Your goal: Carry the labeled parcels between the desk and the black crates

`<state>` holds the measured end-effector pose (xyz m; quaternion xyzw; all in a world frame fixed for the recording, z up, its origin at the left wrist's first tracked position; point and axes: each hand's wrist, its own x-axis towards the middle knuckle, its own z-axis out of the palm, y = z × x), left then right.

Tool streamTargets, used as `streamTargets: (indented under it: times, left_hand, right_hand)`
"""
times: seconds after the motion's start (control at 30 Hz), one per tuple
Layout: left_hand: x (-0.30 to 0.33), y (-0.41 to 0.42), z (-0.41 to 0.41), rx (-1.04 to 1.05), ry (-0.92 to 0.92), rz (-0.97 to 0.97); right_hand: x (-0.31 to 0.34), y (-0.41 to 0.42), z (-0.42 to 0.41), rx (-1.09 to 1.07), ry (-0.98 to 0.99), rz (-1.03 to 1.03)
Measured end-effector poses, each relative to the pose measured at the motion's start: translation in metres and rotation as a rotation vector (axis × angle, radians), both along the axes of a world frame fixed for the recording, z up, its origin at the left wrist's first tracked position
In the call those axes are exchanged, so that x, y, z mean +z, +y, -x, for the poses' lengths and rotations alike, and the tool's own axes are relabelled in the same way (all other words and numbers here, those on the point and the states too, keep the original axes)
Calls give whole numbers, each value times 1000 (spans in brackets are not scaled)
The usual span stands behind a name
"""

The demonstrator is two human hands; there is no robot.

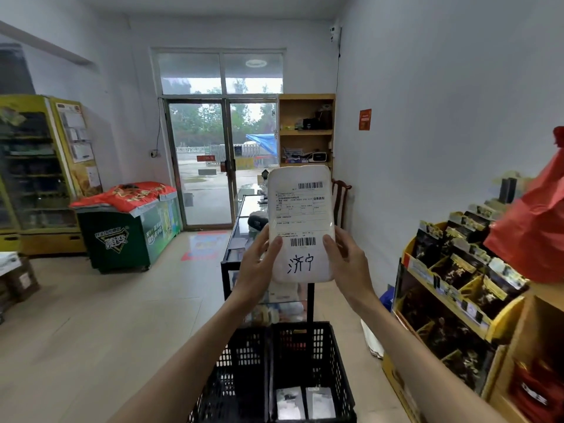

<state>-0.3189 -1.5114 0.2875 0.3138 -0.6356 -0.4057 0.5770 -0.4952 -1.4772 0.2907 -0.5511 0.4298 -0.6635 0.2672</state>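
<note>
Two black perforated plastic crates (276,370) stood side by side at six o'clock. Above them both hands — left hand (258,267), right hand (346,264) — gripped the white labelled parcel (300,222) by its side edges, upright. Open tiled floor (91,315) spread toward nine o'clock.

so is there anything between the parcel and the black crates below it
Nothing visible. The white parcel, held by the left hand and right hand, is above the black crates, with only open air over their tops.
</note>
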Motion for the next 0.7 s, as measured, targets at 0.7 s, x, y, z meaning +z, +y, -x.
streamTargets:
  times: [0.7]
  left_hand:
    - [-35, -201, 33, -8, -6, -46]
  right_hand:
    - [-37, -204, 32, -4, 14, -85]
